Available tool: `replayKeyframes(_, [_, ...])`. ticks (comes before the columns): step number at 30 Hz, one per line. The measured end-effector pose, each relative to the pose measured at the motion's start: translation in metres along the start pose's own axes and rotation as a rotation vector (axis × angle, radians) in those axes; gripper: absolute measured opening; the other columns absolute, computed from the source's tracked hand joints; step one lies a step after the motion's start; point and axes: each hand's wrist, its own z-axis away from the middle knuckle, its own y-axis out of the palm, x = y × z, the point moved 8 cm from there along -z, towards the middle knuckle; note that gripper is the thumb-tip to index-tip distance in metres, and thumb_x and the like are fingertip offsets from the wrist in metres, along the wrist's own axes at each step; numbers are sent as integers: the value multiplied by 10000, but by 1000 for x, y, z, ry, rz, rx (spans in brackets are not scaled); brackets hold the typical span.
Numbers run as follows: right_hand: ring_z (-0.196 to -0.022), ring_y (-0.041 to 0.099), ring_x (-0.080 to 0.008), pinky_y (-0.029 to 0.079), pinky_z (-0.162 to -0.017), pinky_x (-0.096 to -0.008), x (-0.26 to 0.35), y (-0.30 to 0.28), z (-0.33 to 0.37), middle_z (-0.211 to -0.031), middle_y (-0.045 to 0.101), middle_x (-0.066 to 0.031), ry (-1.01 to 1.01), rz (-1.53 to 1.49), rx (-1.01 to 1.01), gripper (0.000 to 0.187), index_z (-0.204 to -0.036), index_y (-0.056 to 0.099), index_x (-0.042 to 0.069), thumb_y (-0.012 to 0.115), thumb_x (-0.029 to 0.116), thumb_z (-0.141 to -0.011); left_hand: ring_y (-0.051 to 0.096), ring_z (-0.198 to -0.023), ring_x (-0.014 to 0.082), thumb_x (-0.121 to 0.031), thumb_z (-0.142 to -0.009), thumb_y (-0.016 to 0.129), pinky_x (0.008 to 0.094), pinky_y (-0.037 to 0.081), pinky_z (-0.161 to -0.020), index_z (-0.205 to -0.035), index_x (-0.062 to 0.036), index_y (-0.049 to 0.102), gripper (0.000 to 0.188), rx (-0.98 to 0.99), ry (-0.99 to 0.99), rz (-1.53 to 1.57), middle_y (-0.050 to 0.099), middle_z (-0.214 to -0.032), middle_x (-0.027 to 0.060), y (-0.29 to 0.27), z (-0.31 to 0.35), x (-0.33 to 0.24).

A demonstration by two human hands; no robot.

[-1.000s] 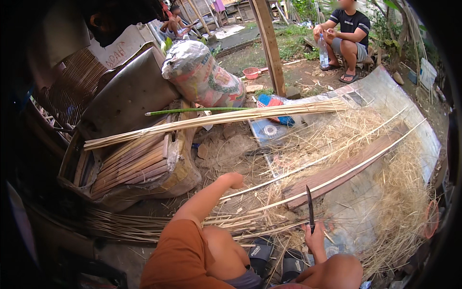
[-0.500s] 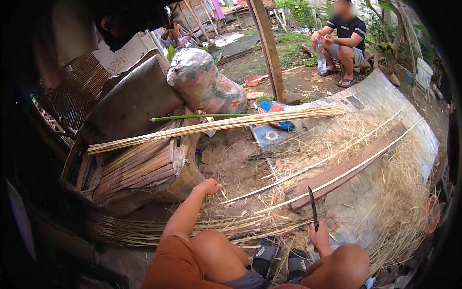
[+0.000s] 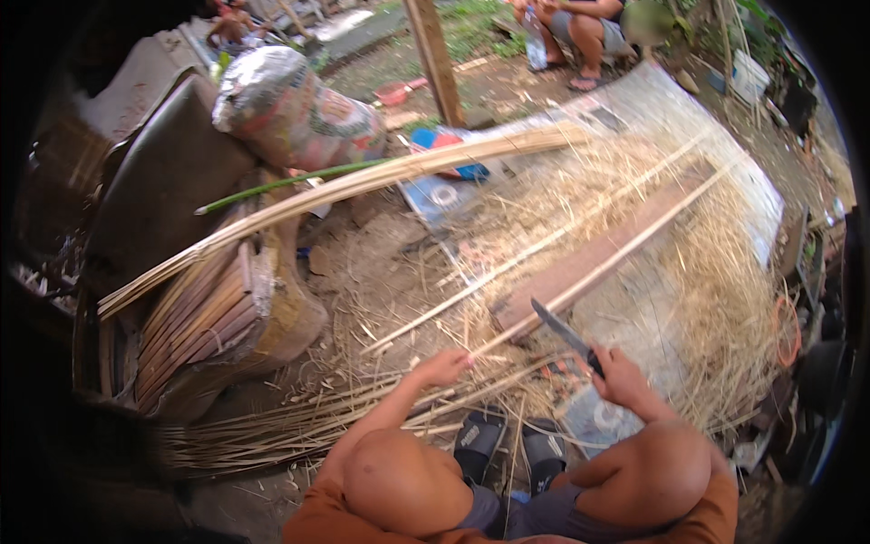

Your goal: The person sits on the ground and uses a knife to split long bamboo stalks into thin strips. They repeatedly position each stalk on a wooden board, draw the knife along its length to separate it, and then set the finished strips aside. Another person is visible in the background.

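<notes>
Pale sheet (image 3: 748, 199) out front, loose shavings (image 3: 716, 363) over it; brown plank (image 3: 603, 238) on top. Long pale strip (image 3: 591, 278) runs along plank's near edge. Left hand (image 3: 444, 367) pinches strip's near end; right hand (image 3: 619, 374) clenched on knife (image 3: 564, 331), blade over strip, contact unclear. Looks like positioning for trimming; next calls for steady strip, controlled blade angle.

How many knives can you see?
1: the knife is in the right hand, its blade near the plank. More could be hidden under the shavings.
</notes>
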Motion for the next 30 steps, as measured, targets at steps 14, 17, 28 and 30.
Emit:
replayKeyframes(14, [-802, 663, -439, 531, -760, -527, 27, 103, -53, -901, 672, -235, -266, 137, -76, 430, -1248, 526, 95, 610, 379, -935, 387, -510, 57, -359, -1042, 489, 228, 303, -444, -974, -62, 613, 329, 76, -159, 699, 427, -629, -57, 4, -14, 6])
replayKeyframes(17, [-794, 671, -417, 534, -751, -526, -57, 57, -75, -868, 686, -189, 272, -151, -90, 363, -1208, 561, 154, 586, 411, -954, 344, -538, 52, -359, -1039, 483, 245, 274, -473, -867, -69, 606, 359, -31, -91, 592, 416, -614, -63, -2, -10, 12])
replayKeyframes(28, [-895, 663, -441, 519, -752, -521, -195, -19, -40, -904, 691, -243, 764, -125, -353, 362, -1156, 627, 104, 483, 399, -1003, 430, -564, 93, -299, -1039, 499, 297, 360, -522, -852, -41, 634, 346, -263, -55, 315, 485, -605, -41, -34, 44, 60])
replayKeyframes(30, [-933, 664, -430, 521, -772, -521, -147, 16, -58, -909, 697, -227, 524, -216, -417, 340, -1185, 617, 105, 516, 365, -990, 552, -550, 189, -300, -1035, 502, 356, 416, -531, -898, -21, 636, 338, -409, 197, 87, 592, -606, 47, -39, 49, 22])
